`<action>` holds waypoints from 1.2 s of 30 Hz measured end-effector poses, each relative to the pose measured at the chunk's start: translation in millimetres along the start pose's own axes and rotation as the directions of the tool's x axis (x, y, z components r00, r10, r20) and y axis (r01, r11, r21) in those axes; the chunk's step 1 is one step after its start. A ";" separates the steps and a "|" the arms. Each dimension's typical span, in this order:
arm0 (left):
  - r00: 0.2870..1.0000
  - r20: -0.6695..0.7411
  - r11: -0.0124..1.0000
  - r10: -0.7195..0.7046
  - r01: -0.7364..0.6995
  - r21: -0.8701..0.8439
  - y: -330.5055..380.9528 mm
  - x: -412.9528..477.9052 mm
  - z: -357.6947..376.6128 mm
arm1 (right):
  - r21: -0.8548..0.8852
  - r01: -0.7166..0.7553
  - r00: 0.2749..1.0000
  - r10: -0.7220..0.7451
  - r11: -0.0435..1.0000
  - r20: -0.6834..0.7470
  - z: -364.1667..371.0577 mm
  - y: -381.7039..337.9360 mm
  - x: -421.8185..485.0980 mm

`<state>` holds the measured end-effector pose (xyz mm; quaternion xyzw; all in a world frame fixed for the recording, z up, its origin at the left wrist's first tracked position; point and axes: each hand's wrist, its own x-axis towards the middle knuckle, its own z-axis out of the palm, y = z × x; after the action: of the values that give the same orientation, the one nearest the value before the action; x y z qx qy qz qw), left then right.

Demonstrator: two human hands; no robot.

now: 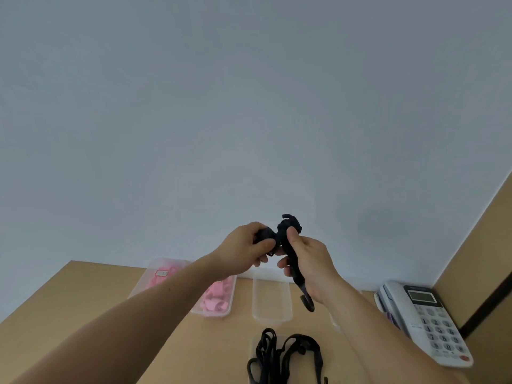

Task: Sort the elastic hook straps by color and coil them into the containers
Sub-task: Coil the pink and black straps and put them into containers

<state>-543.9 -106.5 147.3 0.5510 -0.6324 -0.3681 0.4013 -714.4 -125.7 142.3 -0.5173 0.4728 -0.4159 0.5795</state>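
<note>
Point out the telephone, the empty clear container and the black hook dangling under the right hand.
telephone (440,335): head view, on its keypad.
clear container (271,299): head view, on its bare floor.
black hook (310,306): head view, on its lower bend.

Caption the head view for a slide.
Left hand and right hand grip a bunched black strap above the table; pink straps in one container, loose black straps below.

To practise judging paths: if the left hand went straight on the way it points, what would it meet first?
The left hand would likely meet the black hook strap, then the right hand; depth unclear.
</note>
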 end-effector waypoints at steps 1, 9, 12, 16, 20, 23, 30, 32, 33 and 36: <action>0.999 -0.045 0.996 0.029 -0.025 0.086 0.7 -0.8 3.0 | -0.014 -0.006 1.000 0.005 1.000 -0.012 1.5 -0.1 -0.6; 0.806 -0.069 0.554 0.588 -0.339 0.761 -3.3 -1.0 9.1 | 0.190 -0.112 0.992 0.097 0.975 0.083 7.4 -8.1 -5.8; 0.643 0.042 0.273 0.765 -0.382 0.883 -3.2 0.4 12.1 | 0.250 -0.100 0.995 0.091 0.963 0.046 9.8 -10.6 -4.8; 0.754 -0.057 0.591 0.654 -0.463 0.661 -9.2 -0.5 12.6 | 0.235 -0.034 0.999 0.035 0.971 -0.001 0.7 -12.1 0.4; 0.998 -0.038 0.987 0.047 -0.053 -0.151 4.4 -2.8 1.0 | 0.143 0.005 0.996 -0.018 0.990 0.090 -13.3 -11.4 4.0; 0.975 0.180 0.959 -0.131 0.171 -0.225 11.7 1.3 -10.0 | -0.004 0.017 0.983 -0.016 1.000 0.182 -16.5 -5.6 4.0; 0.994 0.108 0.994 -0.031 0.041 -0.098 0.7 0.5 -5.5 | -0.015 0.011 0.997 -0.009 1.000 0.081 -12.6 0.0 7.3; 0.999 -0.014 0.999 -0.029 0.028 -0.038 0.8 2.0 0.4 | 0.032 0.028 0.997 -0.030 0.999 0.076 -10.3 -2.8 7.2; 0.997 -0.067 1.000 -0.027 0.027 0.006 1.3 2.5 2.7 | 0.038 0.048 0.996 -0.051 0.998 0.069 -8.8 -3.6 7.2; 0.996 -0.082 0.999 -0.037 0.036 -0.014 7.4 1.1 7.5 | -0.013 0.134 0.991 -0.134 0.991 -0.002 -1.5 -5.4 5.0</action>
<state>-553.8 -106.4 151.1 0.5748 -0.6027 -0.3562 0.4237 -714.8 -131.6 147.1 -0.5508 0.4406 -0.4516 0.5464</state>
